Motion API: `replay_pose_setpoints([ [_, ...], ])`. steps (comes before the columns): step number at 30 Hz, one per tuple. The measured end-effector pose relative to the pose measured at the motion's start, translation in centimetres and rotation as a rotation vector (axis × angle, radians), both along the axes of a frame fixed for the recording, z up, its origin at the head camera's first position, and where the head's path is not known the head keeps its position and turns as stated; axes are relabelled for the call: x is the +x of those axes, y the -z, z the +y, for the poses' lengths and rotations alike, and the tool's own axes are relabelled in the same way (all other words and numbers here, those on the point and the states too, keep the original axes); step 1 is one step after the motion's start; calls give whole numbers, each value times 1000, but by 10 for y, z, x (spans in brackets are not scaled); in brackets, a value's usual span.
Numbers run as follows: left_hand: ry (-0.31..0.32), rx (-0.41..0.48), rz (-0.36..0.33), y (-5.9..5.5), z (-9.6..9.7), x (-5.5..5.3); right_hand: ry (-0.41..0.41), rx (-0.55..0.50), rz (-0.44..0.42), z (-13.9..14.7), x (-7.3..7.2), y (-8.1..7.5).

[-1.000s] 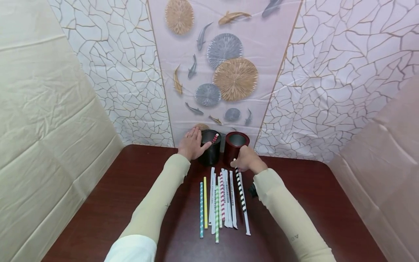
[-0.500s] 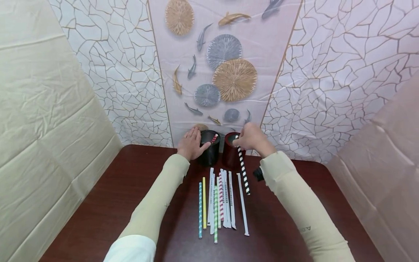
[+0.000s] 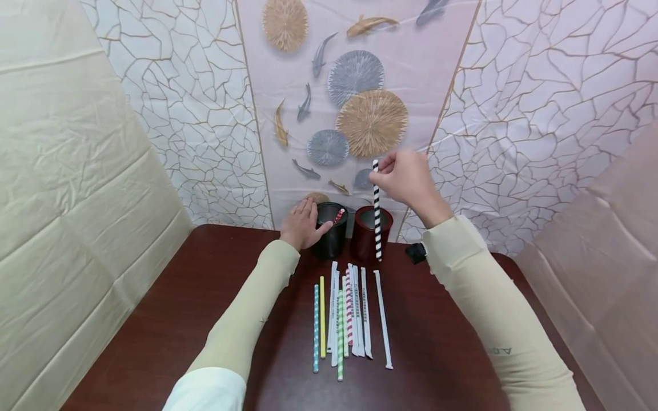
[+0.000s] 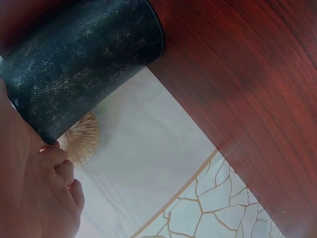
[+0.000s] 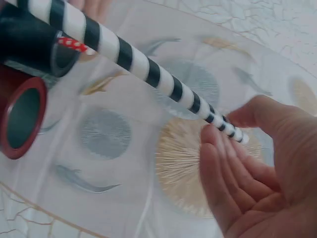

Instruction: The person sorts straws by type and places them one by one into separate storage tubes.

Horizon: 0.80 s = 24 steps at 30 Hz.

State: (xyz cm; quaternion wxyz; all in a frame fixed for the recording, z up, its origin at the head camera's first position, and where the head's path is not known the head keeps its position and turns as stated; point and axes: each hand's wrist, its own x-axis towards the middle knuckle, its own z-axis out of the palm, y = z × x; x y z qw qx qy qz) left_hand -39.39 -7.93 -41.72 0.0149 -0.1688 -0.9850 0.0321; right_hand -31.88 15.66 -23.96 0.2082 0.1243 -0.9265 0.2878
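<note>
A black-and-white striped paper straw (image 3: 377, 222) hangs nearly upright from my right hand (image 3: 408, 178), pinched near its top between thumb and fingers. In the head view its lower part passes in front of the dark red cup (image 3: 362, 242). My left hand (image 3: 300, 224) rests against the left side and rim of the black cup (image 3: 330, 240), fingers straight and thumb stretched across its near side. Inside that cup leans a red straw with white dots (image 3: 339, 215). The left wrist view shows the black cup's wall (image 4: 89, 64) close to the fingers.
Several straws lie in a row on the dark wood table (image 3: 216, 319): a blue one (image 3: 316, 328), a yellow one (image 3: 322, 319), a green striped one (image 3: 340, 342), a pink striped one (image 3: 349, 308) and paper-wrapped ones (image 3: 382, 319). A patterned cloth wall (image 3: 329, 103) stands behind the cups.
My right hand has lifted the black-and-white straw off the table and raised it up beside the back wall, the straw swinging more upright. The left hand stays at the black cup.
</note>
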Motion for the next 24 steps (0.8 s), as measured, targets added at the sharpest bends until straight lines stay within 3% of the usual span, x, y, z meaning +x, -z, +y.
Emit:
replay_pose_setpoints([
  [6, -3, -4, -1, -2, 2, 0, 9, -137, 180, -7, 2, -14],
  [14, -11, -3, -8, -1, 1, 0, -12, -268, 311, -15, -1, -17],
  [24, -20, -5, -10, 0, 1, 0, -73, -345, 313, -23, -10, 5],
])
